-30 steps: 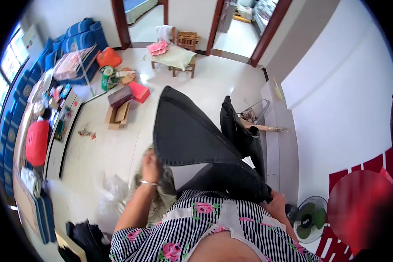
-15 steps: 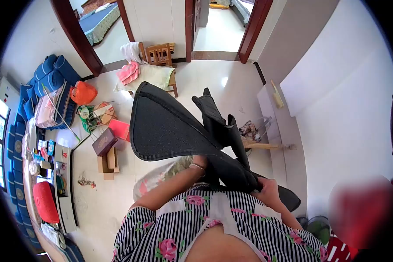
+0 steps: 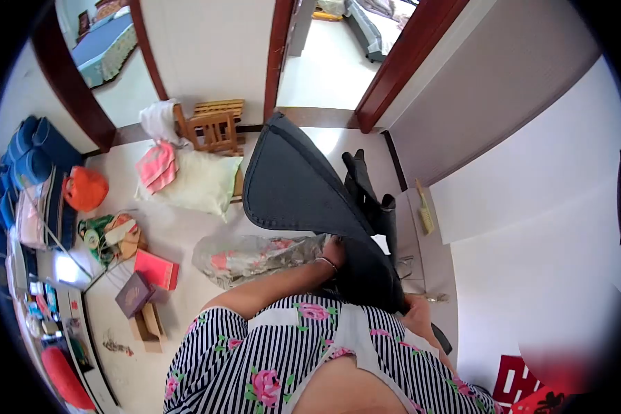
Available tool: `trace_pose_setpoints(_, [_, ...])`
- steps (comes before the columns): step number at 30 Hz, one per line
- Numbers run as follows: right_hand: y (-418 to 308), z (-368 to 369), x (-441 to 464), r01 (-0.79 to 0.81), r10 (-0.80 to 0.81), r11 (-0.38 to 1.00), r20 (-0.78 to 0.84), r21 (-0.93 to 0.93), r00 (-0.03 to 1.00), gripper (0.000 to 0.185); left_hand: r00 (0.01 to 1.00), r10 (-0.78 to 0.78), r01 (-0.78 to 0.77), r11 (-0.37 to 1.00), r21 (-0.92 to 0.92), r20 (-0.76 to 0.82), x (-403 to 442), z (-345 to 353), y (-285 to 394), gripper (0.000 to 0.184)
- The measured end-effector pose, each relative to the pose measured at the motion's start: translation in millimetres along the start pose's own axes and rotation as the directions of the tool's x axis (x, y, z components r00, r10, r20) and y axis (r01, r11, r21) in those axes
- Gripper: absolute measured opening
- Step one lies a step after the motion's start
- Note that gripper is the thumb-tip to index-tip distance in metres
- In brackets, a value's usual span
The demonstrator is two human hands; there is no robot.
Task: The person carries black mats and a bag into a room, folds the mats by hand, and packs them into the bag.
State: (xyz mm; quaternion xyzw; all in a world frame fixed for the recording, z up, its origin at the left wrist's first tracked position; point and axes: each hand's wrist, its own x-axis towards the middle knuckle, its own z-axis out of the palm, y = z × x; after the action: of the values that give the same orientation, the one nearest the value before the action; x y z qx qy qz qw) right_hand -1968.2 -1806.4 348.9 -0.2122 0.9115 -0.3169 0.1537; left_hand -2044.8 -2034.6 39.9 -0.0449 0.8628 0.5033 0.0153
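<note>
A large black padded piece (image 3: 297, 183) with a stitched edge stands out in front of my body, its rounded wide end pointing away. Beneath its lower edge my left hand (image 3: 333, 252) is closed at a crumpled clear plastic bag (image 3: 255, 259) with reddish patches; the black material hides part of the fingers. My right hand (image 3: 415, 314) grips the near end of the black material at my right side. More folded black material (image 3: 366, 190) hangs to the right of the wide piece. A white tag (image 3: 381, 243) shows on it.
Ahead stands a wooden chair (image 3: 214, 131) beside a light cloth (image 3: 200, 181) with a pink towel (image 3: 156, 165). An orange bag (image 3: 85, 188), red box (image 3: 156, 270) and open carton (image 3: 147, 328) lie left. A brush (image 3: 425, 210) rests on the right ledge (image 3: 417, 234).
The view has turned right, towards the doorways. My left hand has moved from the black piece's left edge to beneath it, beside the plastic bag. My right hand keeps its hold.
</note>
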Motion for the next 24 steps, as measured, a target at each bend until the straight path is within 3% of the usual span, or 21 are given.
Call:
trace_pose_setpoints(1, [0.2, -5.4, 22.1, -0.052, 0.051, 0.999, 0.014, 0.015, 0.999, 0.043, 0.998, 0.015, -0.02, 0.995, -0.093, -0.054, 26.4, -0.8, -2.3, 0.047])
trace_pose_setpoints(4, [-27.8, -22.2, 86.5, -0.15, 0.154, 0.982, -0.031, 0.111, 0.988, 0.044, 0.921, 0.232, -0.233, 0.972, 0.034, -0.312, 97.1, -36.2, 16.1, 0.033])
trace_pose_setpoints(7, [-60.1, -33.4, 133.4, -0.205, 0.215, 0.969, -0.059, 0.14, 0.975, 0.043, 0.859, 0.283, -0.329, 0.944, -0.037, -0.427, 146.4, -56.4, 19.7, 0.029])
trace_pose_setpoints(10, [-72.5, -38.8, 239.1, -0.205, 0.206, 0.978, -0.022, 0.044, 0.978, 0.042, 0.923, 0.254, -0.278, 0.96, -0.044, -0.288, 231.5, -102.4, -5.9, 0.031])
trace_pose_setpoints(13, [-82.6, -54.0, 339.1, -0.173, 0.173, 0.984, -0.023, 0.033, 0.985, 0.039, 0.962, 0.262, -0.216, 0.899, 0.382, -0.072, 305.4, -186.9, 23.4, 0.034])
trace_pose_setpoints(15, [-93.0, -81.6, 396.0, -0.155, 0.155, 0.988, -0.019, 0.019, 0.988, 0.038, 0.955, 0.289, -0.277, 0.773, 0.571, 0.072, 361.4, -210.4, 30.8, 0.034])
trace_pose_setpoints(17, [-111.5, -106.7, 458.8, -0.149, 0.148, 0.989, 0.014, 0.023, 0.989, 0.039, 0.904, 0.348, -0.426, 0.686, 0.589, 0.249, 424.5, -200.8, -24.3, 0.033])
trace_pose_setpoints(19, [-123.8, -133.3, 513.0, -0.107, 0.107, 0.992, 0.006, 0.063, 0.994, 0.041, 0.961, 0.101, -0.214, 0.864, 0.455, 0.258, 481.0, -242.8, 9.5, 0.037])
trace_pose_setpoints(21, [-137.4, -154.3, 546.4, -0.098, 0.097, 0.994, 0.009, 0.041, 0.995, 0.041, 0.975, 0.074, -0.159, 0.89, 0.428, 0.209, 519.7, -262.0, 23.3, 0.038])
trace_pose_setpoints(22, [-140.9, -156.5, 584.0, -0.095, 0.094, 0.995, 0.022, 0.032, 0.995, 0.041, 0.976, 0.157, -0.21, 0.857, 0.47, 0.149, 551.2, -263.6, -2.8, 0.037])
trace_pose_setpoints(23, [-129.2, -147.8, 613.6, -0.006, 0.007, 0.998, -0.021, 0.069, 1.0, 0.041, 0.979, 0.198, -0.203, 0.903, 0.378, 0.054, 580.0, -271.9, -19.8, 0.037])
trace_pose_setpoints(24, [-125.5, -141.7, 651.1, -0.048, 0.047, 0.998, 0.006, 0.04, 0.999, 0.041, 0.971, 0.236, -0.215, 0.935, 0.281, -0.042, 610.0, -277.0, -41.1, 0.036])
